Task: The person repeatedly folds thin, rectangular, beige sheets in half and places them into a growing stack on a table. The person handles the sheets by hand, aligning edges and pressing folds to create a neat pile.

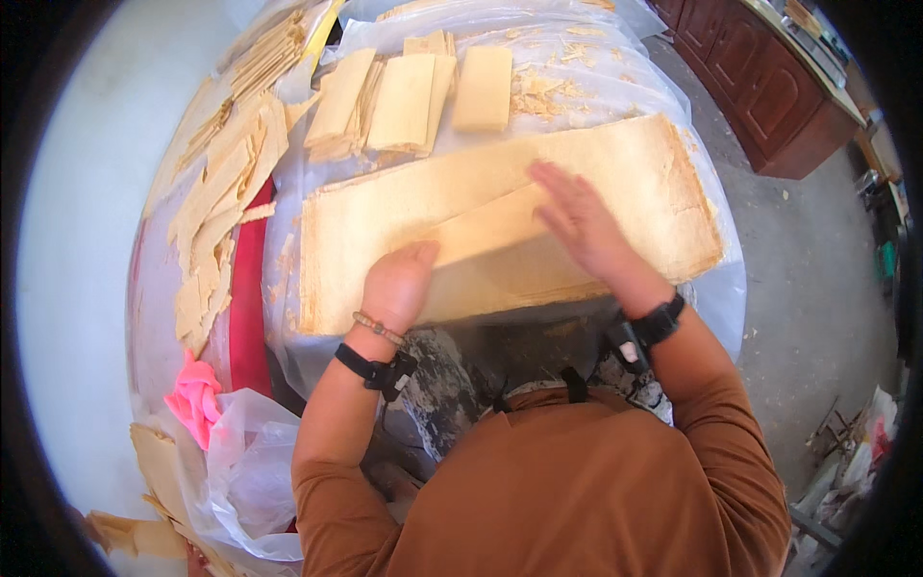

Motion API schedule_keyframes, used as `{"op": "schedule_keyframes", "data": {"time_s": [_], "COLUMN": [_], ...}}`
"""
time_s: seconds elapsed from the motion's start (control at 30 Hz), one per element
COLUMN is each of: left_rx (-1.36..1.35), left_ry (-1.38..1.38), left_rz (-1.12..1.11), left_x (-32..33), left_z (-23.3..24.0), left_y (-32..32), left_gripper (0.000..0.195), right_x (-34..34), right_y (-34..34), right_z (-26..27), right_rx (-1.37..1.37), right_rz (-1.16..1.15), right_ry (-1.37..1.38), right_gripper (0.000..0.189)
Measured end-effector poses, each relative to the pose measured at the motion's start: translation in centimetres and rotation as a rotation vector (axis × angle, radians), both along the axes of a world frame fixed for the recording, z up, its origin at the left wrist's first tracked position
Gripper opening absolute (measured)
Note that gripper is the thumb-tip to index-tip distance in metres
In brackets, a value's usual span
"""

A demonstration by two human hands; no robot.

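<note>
A large stack of thin tan sheets (620, 166) lies across the surface before me, its right edge browned and ragged. On top is a narrow tan strip (490, 223), slanting up to the right. My left hand (396, 281) is at the strip's left end, the thumb toward it; the other fingers are hidden, so a grip cannot be confirmed. Over the strip's right end, my right hand (573, 216) is spread flat, fingers stretched and a little blurred. Whether its palm touches the sheet is unclear.
Beyond the stack lie bundles of smaller rectangular sheets (400, 101) and loose flakes (541, 94) on plastic sheeting (476, 36). Torn pieces (223, 180) are heaped at left, above a pink cloth (195, 400) and a clear plastic bag (252, 461). A wooden cabinet (771, 86) stands far right.
</note>
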State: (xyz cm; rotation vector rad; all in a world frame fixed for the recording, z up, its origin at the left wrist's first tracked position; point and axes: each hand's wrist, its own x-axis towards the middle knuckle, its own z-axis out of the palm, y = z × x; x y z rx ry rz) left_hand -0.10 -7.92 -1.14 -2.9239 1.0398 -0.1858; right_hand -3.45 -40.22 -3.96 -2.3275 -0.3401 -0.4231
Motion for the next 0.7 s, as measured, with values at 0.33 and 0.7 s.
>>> {"op": "schedule_keyframes", "data": {"time_s": [0.33, 0.7], "left_rx": [-1.088, -0.146], "left_ry": [0.580, 0.111], "left_rz": [0.242, 0.518], "left_x": [15.0, 26.5], "left_z": [5.2, -1.8], "left_y": [-6.7, -13.7], "left_gripper": [0.028, 0.047], "right_x": [-2.4, -2.3], "right_y": [-9.9, -9.2], "right_z": [-2.0, -1.0], "right_rx": [-0.489, -0.476], "right_rz": [-0.358, -0.372], "right_ry": [0.091, 0.117], "right_gripper": [0.054, 0.054]}}
